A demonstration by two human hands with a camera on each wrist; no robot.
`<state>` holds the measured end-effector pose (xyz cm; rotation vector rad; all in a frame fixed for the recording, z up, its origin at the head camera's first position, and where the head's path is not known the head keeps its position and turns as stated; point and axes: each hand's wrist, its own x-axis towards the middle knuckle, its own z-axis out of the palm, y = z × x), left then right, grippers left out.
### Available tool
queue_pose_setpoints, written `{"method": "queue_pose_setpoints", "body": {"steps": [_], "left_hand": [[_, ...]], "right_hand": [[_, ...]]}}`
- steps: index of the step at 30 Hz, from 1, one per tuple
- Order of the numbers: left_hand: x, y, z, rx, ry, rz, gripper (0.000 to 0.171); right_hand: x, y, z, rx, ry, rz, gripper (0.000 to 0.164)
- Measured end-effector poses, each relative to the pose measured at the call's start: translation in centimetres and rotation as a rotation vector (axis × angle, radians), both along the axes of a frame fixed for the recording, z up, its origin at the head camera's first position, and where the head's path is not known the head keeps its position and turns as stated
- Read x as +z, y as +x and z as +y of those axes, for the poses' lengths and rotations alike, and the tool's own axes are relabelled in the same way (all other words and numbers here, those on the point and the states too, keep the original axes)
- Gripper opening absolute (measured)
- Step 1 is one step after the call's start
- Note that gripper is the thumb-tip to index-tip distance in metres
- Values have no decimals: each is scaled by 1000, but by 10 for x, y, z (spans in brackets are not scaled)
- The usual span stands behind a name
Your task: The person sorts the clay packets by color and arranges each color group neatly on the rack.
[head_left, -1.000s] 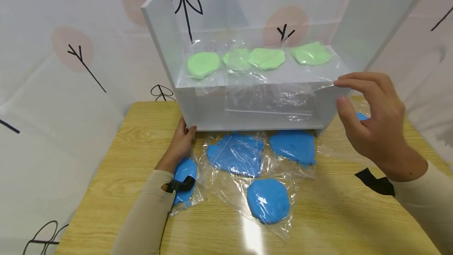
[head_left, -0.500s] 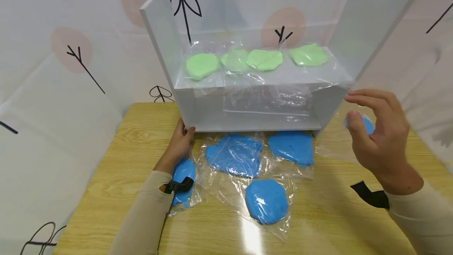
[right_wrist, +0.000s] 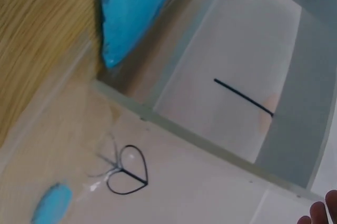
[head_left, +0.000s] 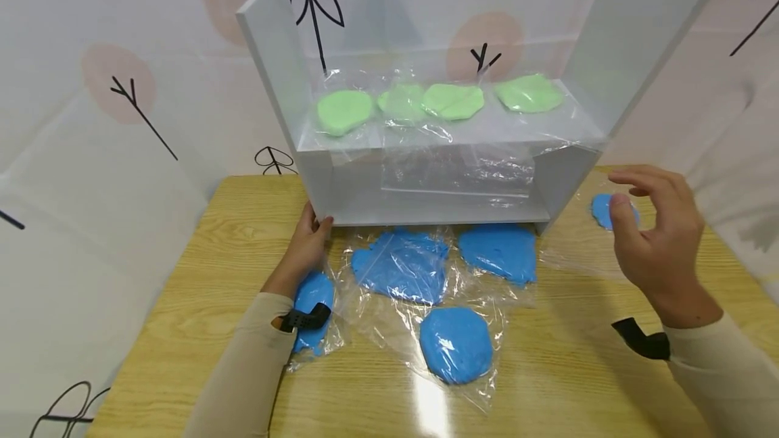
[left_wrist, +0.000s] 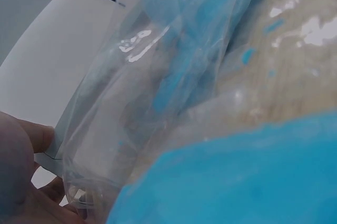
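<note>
A white shelf unit (head_left: pixel 438 211) with upright side panels stands on the table. My left hand (head_left: pixel 307 242) grips its lower left corner; in the left wrist view the thumb (left_wrist: pixel 39 135) lies over the panel's edge and fingers reach behind. My right hand (head_left: pixel 663 242) is raised just right of the unit, thumb and fingers loosely curved apart, holding nothing. Only its fingertips (right_wrist: pixel 318 211) show in the right wrist view. On the shelf lie several flattened light-green dough pieces (head_left: pixel 453 101) in clear bags, one bag (head_left: pixel 459 171) hanging over the front edge.
Flattened blue dough pieces in clear bags lie before the unit: a wide one (head_left: pixel 404 265), another at its right (head_left: pixel 502 254), a round one (head_left: pixel 456 345), and one (head_left: pixel 313 303) beneath my left forearm. A further blue piece (head_left: pixel 602 210) lies behind my right hand. A patterned cloth (head_left: pixel 152 140) hangs behind the wooden table (head_left: pixel 201 289).
My right hand has drawn away from the shelf's right front edge, moving right and down. My left hand keeps its grip on the corner. The dough pieces stay where they were.
</note>
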<state>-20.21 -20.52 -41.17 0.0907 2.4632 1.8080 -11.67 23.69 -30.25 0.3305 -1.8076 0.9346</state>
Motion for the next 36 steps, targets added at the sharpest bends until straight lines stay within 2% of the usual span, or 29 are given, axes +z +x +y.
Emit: {"method": "queue_pose_setpoints", "body": {"steps": [4,9,13,16,19,23,30,36], "left_hand": [[-1,0,0,3,-3,-2,61],[17,7,4,-5,-5,-25,62],[33,15,9,-13,2,-36,63],[38,18,10,-14,-2,-39,62],[39,20,11,-11,-12,-41,61],[35,17,10,-12,-9,-39,61],[5,1,1,-9,2,-29,62],[-3,-2,-1,-8,9,9,60]], "right_hand": [[-8,-6,15,-44,63,-83,34],[-27,-19,46,-82,165,-266,32],[-39,-28,69,-88,250,-528,38],[-42,-34,81,-88,315,-734,45],[-45,-41,90,-91,391,-886,52],[-50,-50,101,-78,483,-1018,59],[-60,-67,119,-27,615,-1151,69],[-67,-79,134,-3,651,-1249,76]]}}
